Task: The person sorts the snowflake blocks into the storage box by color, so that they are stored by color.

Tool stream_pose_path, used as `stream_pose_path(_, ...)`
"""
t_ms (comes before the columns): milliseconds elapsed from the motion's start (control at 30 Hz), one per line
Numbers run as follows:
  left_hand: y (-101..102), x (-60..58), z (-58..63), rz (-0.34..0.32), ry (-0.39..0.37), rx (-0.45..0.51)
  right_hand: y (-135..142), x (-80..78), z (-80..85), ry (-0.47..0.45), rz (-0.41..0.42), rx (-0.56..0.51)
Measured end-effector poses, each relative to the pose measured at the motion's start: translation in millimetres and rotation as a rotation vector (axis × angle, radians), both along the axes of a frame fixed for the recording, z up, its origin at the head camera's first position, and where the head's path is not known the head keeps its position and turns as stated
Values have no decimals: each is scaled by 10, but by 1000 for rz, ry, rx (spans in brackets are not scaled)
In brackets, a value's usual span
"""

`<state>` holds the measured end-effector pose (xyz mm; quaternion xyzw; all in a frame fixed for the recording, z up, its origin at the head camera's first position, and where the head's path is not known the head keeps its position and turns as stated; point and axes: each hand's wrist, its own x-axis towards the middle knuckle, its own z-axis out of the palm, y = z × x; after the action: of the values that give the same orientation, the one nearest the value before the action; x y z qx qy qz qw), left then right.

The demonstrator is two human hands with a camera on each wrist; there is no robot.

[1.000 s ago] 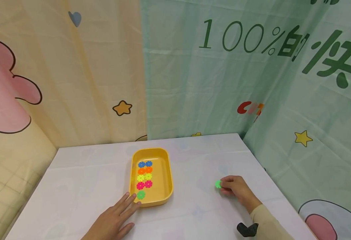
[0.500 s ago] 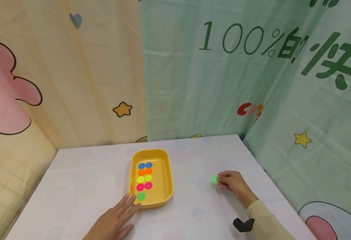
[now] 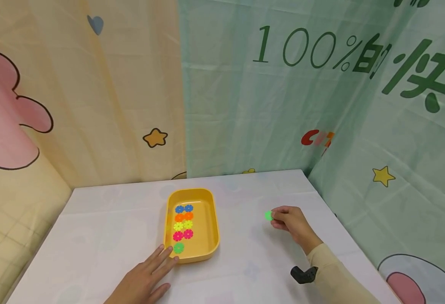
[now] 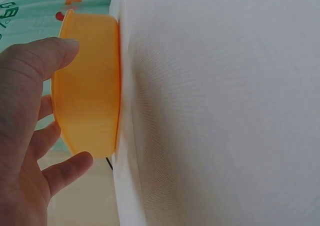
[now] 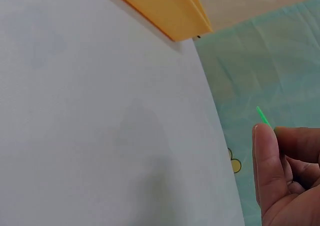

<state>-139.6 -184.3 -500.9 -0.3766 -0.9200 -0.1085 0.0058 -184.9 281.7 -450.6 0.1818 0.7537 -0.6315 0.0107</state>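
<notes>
Between thumb and fingers, my right hand (image 3: 292, 223) pinches a green flower-shaped disc (image 3: 268, 215) above the table, to the right of the yellow tray (image 3: 204, 223). Seen thin and edge-on in the right wrist view is that same green disc (image 5: 263, 117). My left hand (image 3: 140, 276) lies with fairly straight, spread fingers at the tray's near left corner; in the left wrist view its fingers are against the tray's outer wall (image 4: 90, 86). Inside the tray, along its left side, are pairs of blue (image 3: 184, 208), orange (image 3: 184, 217), yellow (image 3: 183, 225) and pink discs (image 3: 183, 235), with one green disc (image 3: 178, 248) nearest me.
A white cloth covers the table (image 3: 241, 261). Printed curtains (image 3: 245, 105) stand behind it and along both sides. A black device (image 3: 304, 275) sits at the right wrist beside the beige sleeve (image 3: 336, 274).
My right hand has moved up the view, away from me and slightly left, with the green disc pinched in it. The left hand, tray and the discs inside it stay where they were.
</notes>
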Motion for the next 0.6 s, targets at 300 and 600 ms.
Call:
stream_pose_path(300,-1,4,-15,-18,74,5,-147,-156,168,27,24,17)
stream_pose_path(600,-4,11,-8,2,35,1,-325,-263,288,18,36,7)
